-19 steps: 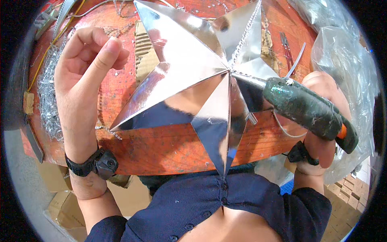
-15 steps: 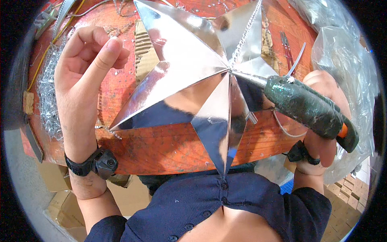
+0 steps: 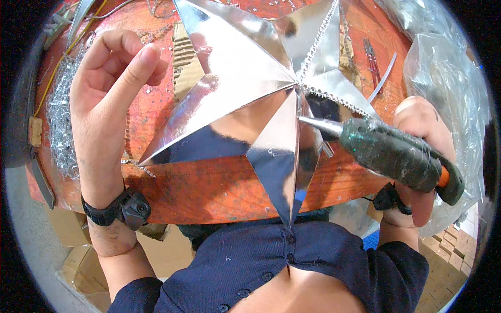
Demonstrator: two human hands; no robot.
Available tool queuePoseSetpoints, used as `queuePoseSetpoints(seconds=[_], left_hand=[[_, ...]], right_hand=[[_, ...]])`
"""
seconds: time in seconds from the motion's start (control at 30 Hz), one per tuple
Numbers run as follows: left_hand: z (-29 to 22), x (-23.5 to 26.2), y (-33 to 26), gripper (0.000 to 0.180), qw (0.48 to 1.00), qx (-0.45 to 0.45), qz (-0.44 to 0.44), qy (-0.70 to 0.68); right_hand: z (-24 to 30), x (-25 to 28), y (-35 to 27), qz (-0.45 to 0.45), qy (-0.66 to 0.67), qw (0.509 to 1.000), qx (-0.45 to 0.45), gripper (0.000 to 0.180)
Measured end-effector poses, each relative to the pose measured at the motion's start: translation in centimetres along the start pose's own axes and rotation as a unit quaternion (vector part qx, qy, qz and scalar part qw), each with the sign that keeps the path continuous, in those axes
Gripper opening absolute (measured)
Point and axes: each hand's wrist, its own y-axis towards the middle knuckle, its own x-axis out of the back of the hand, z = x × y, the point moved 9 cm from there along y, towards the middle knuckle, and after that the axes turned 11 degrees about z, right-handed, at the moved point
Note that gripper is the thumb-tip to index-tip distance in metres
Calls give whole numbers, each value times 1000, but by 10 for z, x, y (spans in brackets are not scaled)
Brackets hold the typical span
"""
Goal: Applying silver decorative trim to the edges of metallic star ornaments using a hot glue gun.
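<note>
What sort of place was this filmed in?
Probably a small craft workshop: a worn red wooden table, a dark green hot-glue gun in the right hand, and a silvery star trimmed with sparkly chain.

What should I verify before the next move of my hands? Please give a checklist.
1. Dark green glue gun gripped in right hand: ok.
2. Its silver conical nozzle touching the shiny silver five-pointed star: cannot tell.
3. Left hand apart from the star: ok.
4. Sparkling silver bead trim lying on the star: ok.
5. Star wholly within the edge of the red-orange wooden table: not ok, its near tip reaches past.
</note>
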Motion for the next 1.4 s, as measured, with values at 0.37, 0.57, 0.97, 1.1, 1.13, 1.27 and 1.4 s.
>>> queuePoseSetpoints(seconds=[0.37,0.57,0.97,1.1,1.13,1.27,1.4], left_hand=[[0,-2,1,7,1000,9,-7,7],[2,-2,3,6,1000,-6,25,8],[0,-4,-2,7,1000,5,18,2],[2,-4,0,7,1000,1,21,-2],[2,-3,0,8,1000,1,19,2],[0,-2,1,8,1000,1,15,7],[-4,-3,4,8,1000,-7,18,6]], right_hand=[[15,-6,-4,158,27,972,170,50],[11,-8,-13,91,65,981,160,52],[9,-10,-13,114,-18,988,106,32],[4,-5,-17,111,-15,990,88,37],[0,-11,-15,187,19,978,94,38],[8,-22,-10,208,84,968,111,42],[16,-18,-16,151,15,980,129,39]])
